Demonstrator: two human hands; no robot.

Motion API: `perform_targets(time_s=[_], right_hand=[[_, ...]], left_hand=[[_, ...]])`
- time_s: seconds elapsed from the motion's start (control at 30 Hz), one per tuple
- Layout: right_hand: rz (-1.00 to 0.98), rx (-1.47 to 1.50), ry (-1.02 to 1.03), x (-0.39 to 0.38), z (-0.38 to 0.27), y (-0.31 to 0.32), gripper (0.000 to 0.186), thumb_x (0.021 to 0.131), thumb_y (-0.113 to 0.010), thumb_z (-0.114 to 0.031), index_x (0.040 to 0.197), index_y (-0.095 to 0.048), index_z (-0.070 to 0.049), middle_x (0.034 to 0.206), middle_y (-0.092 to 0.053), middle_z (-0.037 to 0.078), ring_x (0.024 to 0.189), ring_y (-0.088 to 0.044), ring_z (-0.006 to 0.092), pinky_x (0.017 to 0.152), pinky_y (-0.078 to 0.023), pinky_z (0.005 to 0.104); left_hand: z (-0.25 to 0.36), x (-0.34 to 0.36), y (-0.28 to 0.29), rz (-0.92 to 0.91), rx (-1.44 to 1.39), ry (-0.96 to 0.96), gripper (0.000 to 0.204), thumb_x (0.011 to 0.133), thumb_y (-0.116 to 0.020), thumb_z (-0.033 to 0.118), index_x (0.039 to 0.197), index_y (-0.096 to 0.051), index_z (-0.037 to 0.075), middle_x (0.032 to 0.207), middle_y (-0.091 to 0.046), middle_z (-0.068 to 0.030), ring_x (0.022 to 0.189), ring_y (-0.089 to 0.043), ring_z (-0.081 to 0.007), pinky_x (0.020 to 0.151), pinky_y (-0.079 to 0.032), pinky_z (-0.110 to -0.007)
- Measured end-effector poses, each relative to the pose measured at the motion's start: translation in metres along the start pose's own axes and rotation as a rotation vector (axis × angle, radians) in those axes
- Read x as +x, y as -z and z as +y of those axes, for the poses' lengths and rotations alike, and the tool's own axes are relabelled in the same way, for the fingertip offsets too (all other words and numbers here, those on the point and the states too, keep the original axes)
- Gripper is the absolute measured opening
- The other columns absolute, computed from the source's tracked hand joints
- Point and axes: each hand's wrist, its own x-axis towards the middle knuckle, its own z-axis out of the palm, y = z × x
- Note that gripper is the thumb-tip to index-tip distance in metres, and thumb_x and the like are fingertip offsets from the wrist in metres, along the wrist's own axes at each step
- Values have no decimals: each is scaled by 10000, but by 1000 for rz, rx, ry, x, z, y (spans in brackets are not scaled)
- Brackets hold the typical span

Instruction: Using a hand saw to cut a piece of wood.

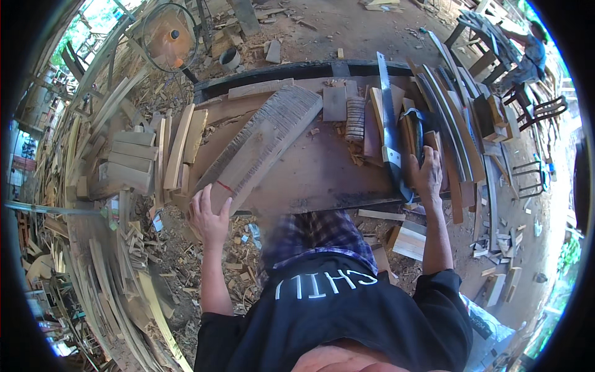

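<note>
My left hand (209,214) lies over the near end of a thick wooden plank (257,146), its fingers stretched and spread. The plank lies slanted across the workbench (297,177), with a red mark near my fingers and a rough, scored edge along its far side. On the right, my right hand (427,177) closes around the lower end of a hammer-like tool (419,133) with a dark handle. Its head, at the far end, is hard to make out. Just left of that hand lies a handsaw (388,111), blade pointing away, its dark handle near the bench's front edge.
Small wood blocks (334,103) and a ridged piece (355,119) lie at the bench's far side. Long strips (449,124) crowd its right end; stacked boards (131,161) stand left. A round fan (171,38) is beyond. Another person (530,56) is far right. Scraps litter the floor.
</note>
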Motion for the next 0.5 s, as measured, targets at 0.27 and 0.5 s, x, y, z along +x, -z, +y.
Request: perform_targets(time_s=[0.27,0.5], right_hand=[[171,-114,136,-13,-39,10,334,872,-715,-191,1145,-616,-26,1069,-577,174,988,-572,353,867,-457,432],[-105,707,263,-35,-136,8,212,893,-717,-112,1063,-659,0,944,-647,158,839,-664,280,710,-528,365]], left_hand=[[-7,-1,5,-25,-95,12,599,796,-799,398,1301,-592,151,1185,-603,-87,1084,-588,-299,931,-457,-450],[3,-10,4,-11,-135,-101,610,769,-813,425,1292,-610,183,1168,-598,-44,1085,-579,-263,924,-420,-444]])
